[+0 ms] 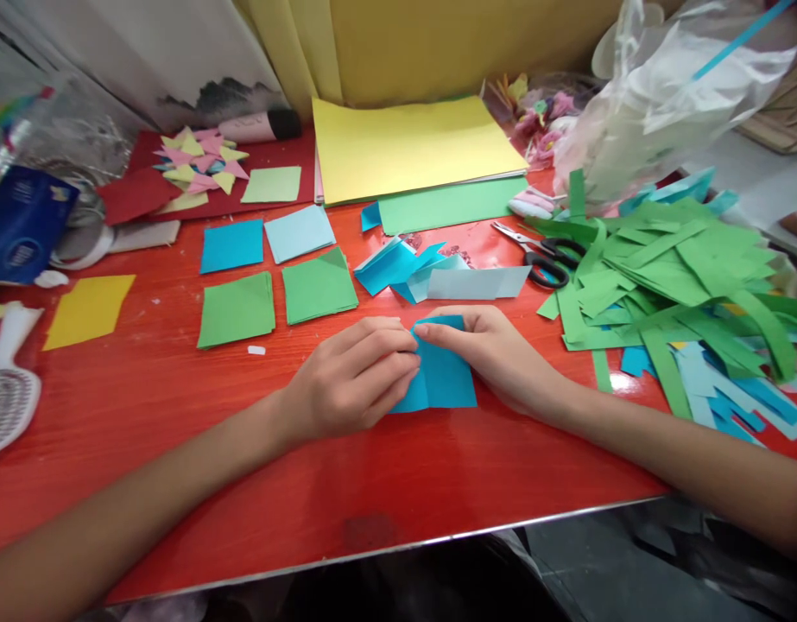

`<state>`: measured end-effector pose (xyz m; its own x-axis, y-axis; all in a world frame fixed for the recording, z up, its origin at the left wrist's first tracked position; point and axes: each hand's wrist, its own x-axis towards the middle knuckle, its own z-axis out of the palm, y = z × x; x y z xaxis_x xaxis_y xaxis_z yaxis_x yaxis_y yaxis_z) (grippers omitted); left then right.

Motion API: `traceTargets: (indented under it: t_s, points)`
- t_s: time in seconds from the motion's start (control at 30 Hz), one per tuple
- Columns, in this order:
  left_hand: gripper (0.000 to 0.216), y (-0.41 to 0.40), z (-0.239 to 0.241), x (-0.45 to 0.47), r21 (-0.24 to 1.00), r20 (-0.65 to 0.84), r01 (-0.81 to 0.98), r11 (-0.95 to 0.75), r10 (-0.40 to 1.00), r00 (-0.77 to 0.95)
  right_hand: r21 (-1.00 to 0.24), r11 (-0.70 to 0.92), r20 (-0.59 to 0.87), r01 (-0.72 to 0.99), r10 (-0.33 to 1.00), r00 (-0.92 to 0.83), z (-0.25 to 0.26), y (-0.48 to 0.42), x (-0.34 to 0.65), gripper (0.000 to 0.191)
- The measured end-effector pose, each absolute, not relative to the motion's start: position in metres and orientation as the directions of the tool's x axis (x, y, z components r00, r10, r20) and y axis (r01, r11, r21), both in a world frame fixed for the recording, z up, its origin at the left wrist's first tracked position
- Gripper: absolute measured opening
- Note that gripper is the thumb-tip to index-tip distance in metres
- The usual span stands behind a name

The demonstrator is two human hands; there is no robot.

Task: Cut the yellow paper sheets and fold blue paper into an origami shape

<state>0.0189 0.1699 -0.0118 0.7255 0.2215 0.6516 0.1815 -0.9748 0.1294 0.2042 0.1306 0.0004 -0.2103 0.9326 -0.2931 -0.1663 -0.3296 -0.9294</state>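
Observation:
A blue paper square (443, 380) lies on the red table (178, 415) in front of me, partly folded. My left hand (352, 376) rests on its left side with the fingers curled and pressed onto the paper. My right hand (495, 350) pins the top right part, the index finger stretched along the upper edge toward the left hand's fingertips. Just behind the hands lie folded blue and pale blue pieces (430, 272).
Two green paper stacks (278, 298), a blue square (231, 244) and a pale blue square (300, 233) lie left of centre. Scissors (540, 255) sit beside a heap of green strips (670, 276). Yellow sheets (411, 142) and a plastic bag (663, 95) stand behind. A yellow square (87, 309) is far left.

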Motion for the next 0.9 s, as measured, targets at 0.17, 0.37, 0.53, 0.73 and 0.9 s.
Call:
traceTargets:
  t_s: [0.17, 0.37, 0.53, 0.73, 0.9]
  points:
    - [0.005, 0.167, -0.007, 0.022, 0.272, 0.625, 0.29, -0.917, 0.398, 0.671, -0.95, -0.282, -0.259, -0.136, 0.952, -0.162, -0.002, 0.128, 0.203, 0.019]
    - [0.01, 0.168, -0.001, 0.025, 0.686, 0.339, 0.289, -0.668, 0.645, 0.685, -0.963, -0.234, -0.217, -0.133, 0.967, -0.13, -0.003, 0.13, 0.202, 0.018]
    - [0.01, 0.172, -0.003, 0.023, 0.756, 0.293, 0.317, -0.572, 0.73, 0.618, -0.959, -0.218, -0.204, -0.181, 0.975, -0.092, -0.006, 0.131, 0.201, 0.018]
    - [0.01, 0.173, -0.005, 0.023, 0.794, 0.248, 0.303, -0.526, 0.737, 0.629, -0.981, -0.17, -0.166, -0.098, 0.985, -0.052, -0.004, 0.129, 0.2, 0.019]
    - [0.011, 0.174, -0.008, 0.022, 0.851, 0.229, 0.266, -0.453, 0.775, 0.589, -0.985, -0.066, -0.065, 0.159, 0.998, 0.012, -0.004, 0.129, 0.202, 0.031]
